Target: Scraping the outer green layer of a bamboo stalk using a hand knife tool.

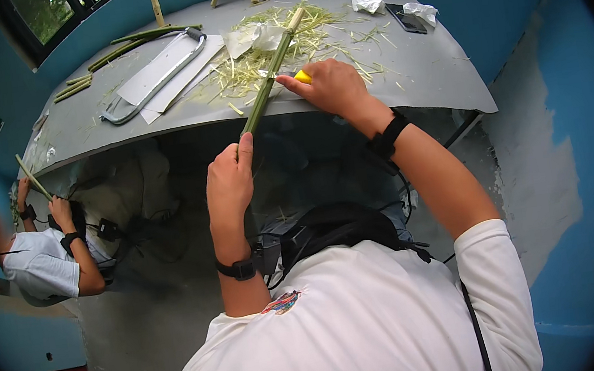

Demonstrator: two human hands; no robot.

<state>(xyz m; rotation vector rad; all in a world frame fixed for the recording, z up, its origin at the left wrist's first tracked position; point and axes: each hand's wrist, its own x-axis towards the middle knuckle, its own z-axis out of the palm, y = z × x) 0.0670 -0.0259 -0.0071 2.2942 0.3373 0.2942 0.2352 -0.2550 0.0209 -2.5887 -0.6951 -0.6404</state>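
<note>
A green bamboo stick [265,94] slants from my left hand up over the table's near edge, its far end peeled pale. My left hand [230,175] is closed around the stick's near end, thumb lying along it. In my closed right hand [331,86] is a yellow-handled knife [304,77]; its small blade meets the stick about midway, and most of the handle is hidden by my fingers. Pale green shavings [315,33] lie heaped around the stick's far part.
On the grey table [438,64] are a hacksaw [154,80] over white paper, green bamboo lengths [123,49], crumpled tissues [366,1] and a phone [405,18]. A co-worker [43,261] sits at the left holding another stick [33,177]. Blue walls [523,2] stand close by.
</note>
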